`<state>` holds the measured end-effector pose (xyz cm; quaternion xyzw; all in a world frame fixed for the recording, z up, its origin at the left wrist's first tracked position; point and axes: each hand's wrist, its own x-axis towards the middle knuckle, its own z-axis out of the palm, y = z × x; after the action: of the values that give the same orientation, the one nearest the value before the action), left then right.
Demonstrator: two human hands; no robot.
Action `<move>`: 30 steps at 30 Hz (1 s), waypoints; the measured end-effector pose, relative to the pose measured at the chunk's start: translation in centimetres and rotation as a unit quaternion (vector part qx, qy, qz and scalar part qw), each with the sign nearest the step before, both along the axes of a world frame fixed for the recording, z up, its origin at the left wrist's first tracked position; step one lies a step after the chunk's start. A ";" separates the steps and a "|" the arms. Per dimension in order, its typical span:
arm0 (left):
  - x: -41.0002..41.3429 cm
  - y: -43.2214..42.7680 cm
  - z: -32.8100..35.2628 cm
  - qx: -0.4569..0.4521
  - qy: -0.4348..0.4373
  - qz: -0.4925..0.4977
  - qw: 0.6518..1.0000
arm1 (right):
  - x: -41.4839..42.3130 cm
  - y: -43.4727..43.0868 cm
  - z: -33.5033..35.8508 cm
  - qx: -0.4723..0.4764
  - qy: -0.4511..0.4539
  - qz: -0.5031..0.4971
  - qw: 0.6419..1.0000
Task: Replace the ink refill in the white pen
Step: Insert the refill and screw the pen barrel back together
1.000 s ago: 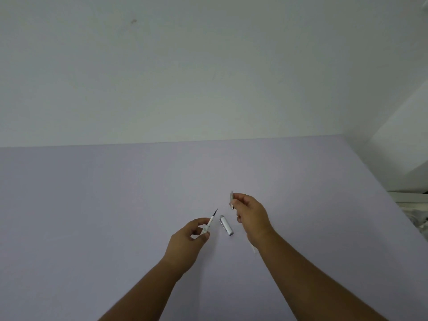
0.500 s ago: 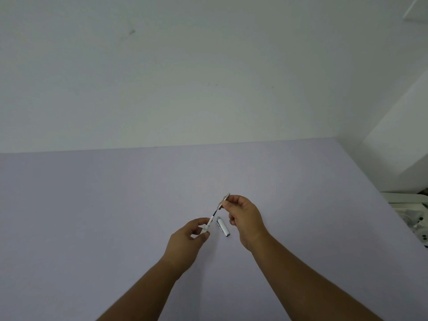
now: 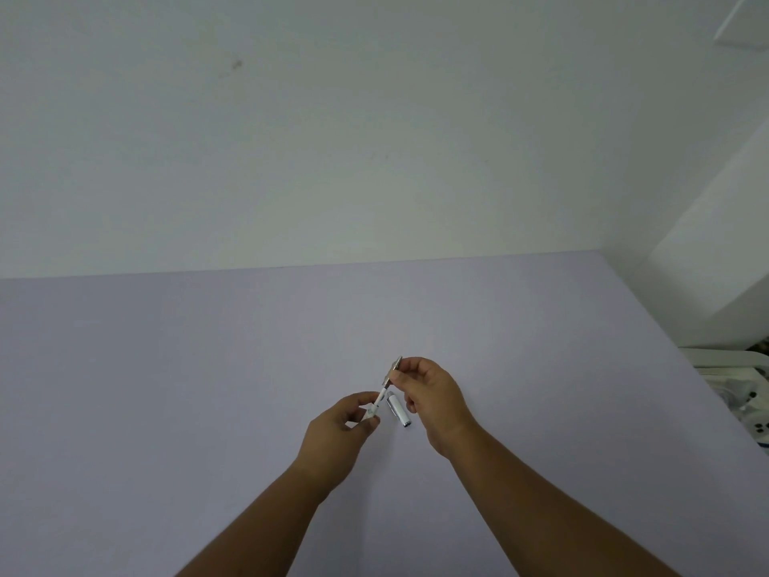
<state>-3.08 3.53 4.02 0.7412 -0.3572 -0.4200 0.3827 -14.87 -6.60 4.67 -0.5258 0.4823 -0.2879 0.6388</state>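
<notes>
My left hand (image 3: 341, 435) pinches the lower end of the white pen body (image 3: 374, 406), which points up and to the right. At the pen's upper end, my right hand (image 3: 432, 393) grips a short silver tip piece (image 3: 393, 370) that now sits over the pen's point. The refill itself is hidden inside these parts. A white and silver pen cap (image 3: 398, 414) lies loose on the lilac table (image 3: 166, 389) between my two hands.
The table's far edge meets a plain white wall. Beyond the table's right edge stands white equipment (image 3: 736, 393) with dark spots.
My right hand moved left and brought the silver tip piece down over the dark point of the pen. The left hand and the cap stayed put.
</notes>
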 end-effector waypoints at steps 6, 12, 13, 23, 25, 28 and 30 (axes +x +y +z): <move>-0.1 -0.2 0.5 -0.006 0.018 0.029 0.999 | 0.0 0.9 -0.2 -0.020 0.032 0.079 0.996; -0.3 -0.2 0.8 -0.026 -0.002 0.030 0.999 | 0.1 0.7 -0.3 -0.008 0.053 0.069 0.996; -0.3 -0.2 0.8 -0.029 -0.007 0.028 0.999 | 0.2 0.7 -0.1 -0.002 0.044 0.070 0.997; -0.3 0.0 1.2 -0.020 -0.025 0.030 0.999 | -0.1 0.8 0.6 0.029 0.058 0.090 0.994; -0.4 -0.1 1.3 -0.018 -0.033 0.027 0.999 | -0.1 0.7 0.5 0.013 0.072 0.090 0.993; -0.5 -0.1 1.5 -0.020 -0.032 0.024 0.999 | 0.0 0.8 0.4 0.003 0.121 0.086 0.989; -0.5 -0.1 1.6 -0.018 -0.029 0.030 0.999 | -0.1 0.8 0.4 0.019 0.075 0.094 0.993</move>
<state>-3.55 3.41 5.60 0.7564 -0.3533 -0.3802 0.3980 -14.94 -5.82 5.05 -0.5770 0.4825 -0.1769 0.6348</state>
